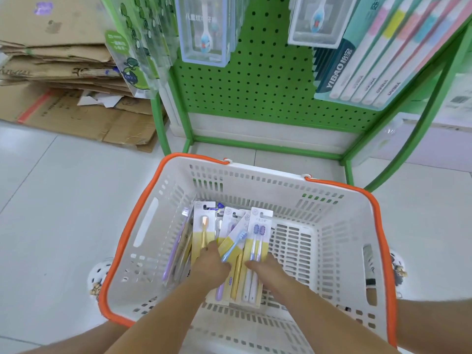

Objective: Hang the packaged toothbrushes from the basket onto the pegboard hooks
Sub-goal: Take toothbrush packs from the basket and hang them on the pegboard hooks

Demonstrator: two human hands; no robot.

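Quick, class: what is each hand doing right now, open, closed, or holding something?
Left hand: down on the toothbrush packs in the basket; grip cannot be told.
Right hand: on the two-brush pack; grip cannot be told.

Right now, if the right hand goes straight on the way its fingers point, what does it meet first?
Most likely the twin-brush pack: the right hand already lies at its lower part, fingers pointing up-left across it toward the pack with the blue brush. Depth is unclear.

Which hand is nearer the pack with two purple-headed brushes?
Right. The right hand lies on that pack; the left hand is beside it, on the yellow packs.
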